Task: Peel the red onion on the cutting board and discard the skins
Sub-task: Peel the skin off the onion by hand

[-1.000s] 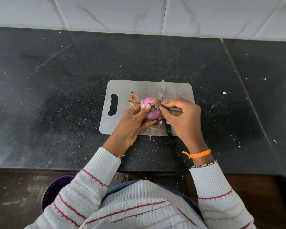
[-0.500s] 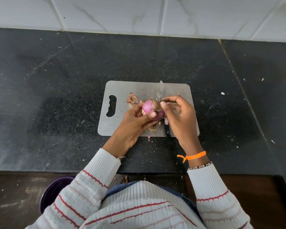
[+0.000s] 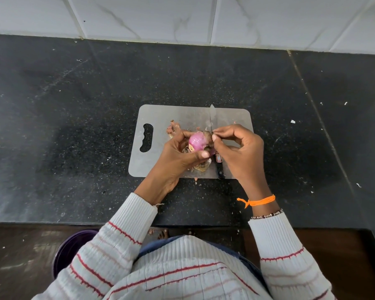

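Observation:
A small red onion (image 3: 197, 141), its pink flesh partly bared, is held just above the grey cutting board (image 3: 160, 118). My left hand (image 3: 178, 156) grips it from the left and below, thumb across its near side. My right hand (image 3: 239, 152) pinches a brown flap of skin (image 3: 208, 134) at the onion's right top between thumb and forefinger. Loose skins lie on the board at the left (image 3: 172, 129) and under my hands (image 3: 201, 167).
A knife lies along the board under my right hand, blade tip (image 3: 211, 114) pointing away, black handle (image 3: 219, 169) near the front edge. The board sits on a black speckled counter (image 3: 74, 126). A purple bin (image 3: 74, 250) stands on the floor at the lower left.
The onion has been turned in my left hand so more pink flesh faces up. My right fingers have shifted to the skin at its right top.

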Available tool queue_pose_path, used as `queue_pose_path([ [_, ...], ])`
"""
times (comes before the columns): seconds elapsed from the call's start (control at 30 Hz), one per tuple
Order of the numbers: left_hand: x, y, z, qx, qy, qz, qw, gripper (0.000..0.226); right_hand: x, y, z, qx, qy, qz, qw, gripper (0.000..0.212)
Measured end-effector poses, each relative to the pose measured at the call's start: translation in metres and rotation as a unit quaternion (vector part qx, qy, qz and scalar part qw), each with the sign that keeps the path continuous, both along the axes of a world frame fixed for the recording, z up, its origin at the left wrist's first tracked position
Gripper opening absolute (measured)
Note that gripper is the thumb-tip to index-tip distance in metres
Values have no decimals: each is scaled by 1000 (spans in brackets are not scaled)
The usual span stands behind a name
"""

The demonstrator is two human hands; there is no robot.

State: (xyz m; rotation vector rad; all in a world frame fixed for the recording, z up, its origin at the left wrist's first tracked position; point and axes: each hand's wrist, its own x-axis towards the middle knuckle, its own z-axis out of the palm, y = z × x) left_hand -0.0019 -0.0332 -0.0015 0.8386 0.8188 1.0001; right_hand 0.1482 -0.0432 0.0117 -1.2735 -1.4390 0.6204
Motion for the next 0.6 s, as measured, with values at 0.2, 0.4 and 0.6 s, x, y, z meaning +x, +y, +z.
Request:
queue_pose_path([
  [0.2,0,0,1,13,23,-1,1000,43,-5,-2,2,0,4,-4,1000,15],
  [0.4,0,-2,2,27,26,1,999,43,-3,-2,2,-11,18,-20,1000,5],
  [0.6,0,-2,4,41,35,4,999,46,-10,-4,7,-19,-4,7,1000,19],
])
